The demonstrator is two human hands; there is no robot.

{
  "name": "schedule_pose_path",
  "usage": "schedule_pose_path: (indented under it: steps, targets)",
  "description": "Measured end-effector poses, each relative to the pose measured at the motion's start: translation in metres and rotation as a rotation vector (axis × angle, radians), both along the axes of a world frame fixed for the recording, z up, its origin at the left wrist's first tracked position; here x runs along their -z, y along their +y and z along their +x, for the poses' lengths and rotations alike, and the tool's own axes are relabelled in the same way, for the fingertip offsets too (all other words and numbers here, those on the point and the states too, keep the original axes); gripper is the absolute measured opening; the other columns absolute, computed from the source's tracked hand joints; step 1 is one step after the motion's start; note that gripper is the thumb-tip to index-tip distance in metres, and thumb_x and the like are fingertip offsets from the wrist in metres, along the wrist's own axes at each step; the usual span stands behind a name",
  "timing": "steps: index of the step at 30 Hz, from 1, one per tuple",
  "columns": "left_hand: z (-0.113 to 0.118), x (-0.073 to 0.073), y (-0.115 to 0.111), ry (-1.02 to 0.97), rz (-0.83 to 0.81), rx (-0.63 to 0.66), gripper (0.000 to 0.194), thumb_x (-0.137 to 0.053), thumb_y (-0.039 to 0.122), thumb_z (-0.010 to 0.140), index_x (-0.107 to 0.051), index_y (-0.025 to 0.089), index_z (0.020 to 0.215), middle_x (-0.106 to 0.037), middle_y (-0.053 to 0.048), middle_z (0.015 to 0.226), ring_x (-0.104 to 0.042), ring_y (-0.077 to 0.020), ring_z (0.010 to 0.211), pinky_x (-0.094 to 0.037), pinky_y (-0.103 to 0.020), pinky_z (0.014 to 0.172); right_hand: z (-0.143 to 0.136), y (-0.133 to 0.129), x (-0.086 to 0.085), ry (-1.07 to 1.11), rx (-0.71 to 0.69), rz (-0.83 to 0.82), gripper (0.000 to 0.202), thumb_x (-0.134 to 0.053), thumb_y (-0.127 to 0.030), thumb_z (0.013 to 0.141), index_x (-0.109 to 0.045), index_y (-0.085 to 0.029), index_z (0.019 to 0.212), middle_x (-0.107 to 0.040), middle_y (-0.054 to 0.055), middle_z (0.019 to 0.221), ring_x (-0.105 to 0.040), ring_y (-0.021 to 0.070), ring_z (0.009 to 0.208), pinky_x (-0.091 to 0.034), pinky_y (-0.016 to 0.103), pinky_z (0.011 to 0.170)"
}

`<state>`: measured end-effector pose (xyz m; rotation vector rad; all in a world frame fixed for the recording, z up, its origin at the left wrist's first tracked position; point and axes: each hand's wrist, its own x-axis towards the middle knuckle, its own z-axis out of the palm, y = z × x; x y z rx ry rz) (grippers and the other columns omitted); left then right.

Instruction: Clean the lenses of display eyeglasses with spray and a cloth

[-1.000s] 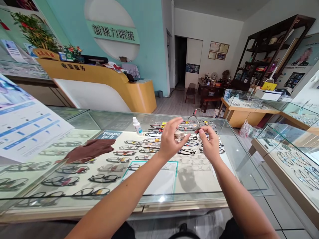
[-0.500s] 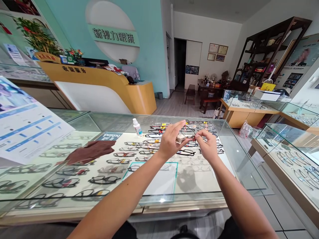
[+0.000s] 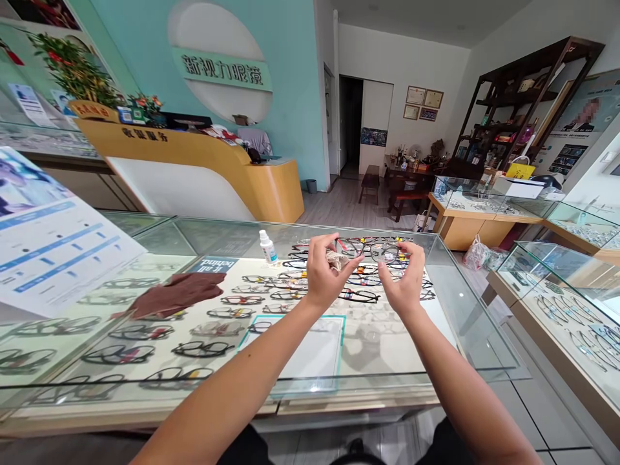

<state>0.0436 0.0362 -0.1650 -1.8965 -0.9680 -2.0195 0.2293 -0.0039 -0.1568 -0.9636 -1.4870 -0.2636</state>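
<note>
A pair of dark-rimmed eyeglasses (image 3: pixel 372 250) is held up over the glass counter, front facing away from me. My left hand (image 3: pixel 323 268) grips its left side, and a crumpled pale cloth (image 3: pixel 335 259) is tucked in that palm. At the right end of the glasses, my right hand (image 3: pixel 405 278) holds on with thumb and fingers curled. Exactly where the fingertips touch is hard to make out against the frames displayed below. A white bottle (image 3: pixel 268 248) stands beyond and left of my hands. Farther left lies a brown cloth (image 3: pixel 178 294).
The glass display case (image 3: pixel 387 368) holds rows of eyeglasses. A green-edged white pad (image 3: pixel 310 352) lies below my forearms. A printed calendar (image 3: pixel 62 245) stands at the left. More display cases (image 3: pixel 571 310) are on the right, and a curved wooden desk (image 3: pixel 276 190) is behind.
My hands have moved slightly apart and turned the eyeglasses, so both lenses now span between them. The right hand has gone from a pinch near the middle to the right end.
</note>
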Motion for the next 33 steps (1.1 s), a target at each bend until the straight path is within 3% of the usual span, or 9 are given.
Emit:
schedule_pose_path:
  steps: [5, 11, 20, 33]
  targets:
    - [0.005, 0.002, -0.003, -0.046, -0.044, -0.011, 0.059, -0.081, 0.06, 0.09, -0.061, 0.019, 0.128, -0.06, -0.006, 0.104, -0.062, -0.0187, 0.086, -0.056, -0.036, 0.08, -0.002, 0.002, 0.008, 0.017, 0.018, -0.047, 0.056, -0.07, -0.042, 0.094, -0.048, -0.022, 0.142, -0.066, 0.016, 0.129, -0.065, 0.0314, 0.118, -0.055, 0.053, 0.1]
    - [0.006, -0.001, -0.005, -0.047, -0.054, -0.025, 0.059, -0.079, 0.061, 0.091, -0.062, 0.018, 0.128, -0.063, -0.008, 0.104, -0.062, -0.0188, 0.085, -0.057, -0.037, 0.08, 0.0, 0.004, 0.01, 0.029, 0.023, -0.092, 0.053, -0.071, -0.046, 0.096, -0.053, -0.022, 0.14, -0.068, 0.017, 0.13, -0.065, 0.0333, 0.122, -0.054, 0.057, 0.106]
    - [0.008, -0.001, -0.006, -0.056, -0.089, -0.021, 0.059, -0.078, 0.062, 0.091, -0.064, 0.017, 0.128, -0.069, -0.011, 0.111, -0.066, -0.022, 0.093, -0.058, -0.038, 0.084, 0.002, 0.006, 0.011, 0.063, -0.001, -0.096, 0.052, -0.071, -0.05, 0.096, -0.056, -0.021, 0.137, -0.069, 0.017, 0.126, -0.067, 0.0314, 0.115, -0.057, 0.052, 0.1]
    - [-0.002, -0.006, 0.0, -0.054, -0.114, 0.012, 0.061, -0.08, 0.064, 0.089, -0.069, 0.018, 0.127, -0.074, -0.012, 0.111, -0.072, -0.0265, 0.103, -0.06, -0.041, 0.092, -0.003, 0.005, 0.01, 0.092, -0.038, -0.065, 0.05, -0.07, -0.046, 0.098, -0.059, -0.021, 0.14, -0.071, 0.018, 0.131, -0.066, 0.032, 0.123, -0.057, 0.055, 0.105]
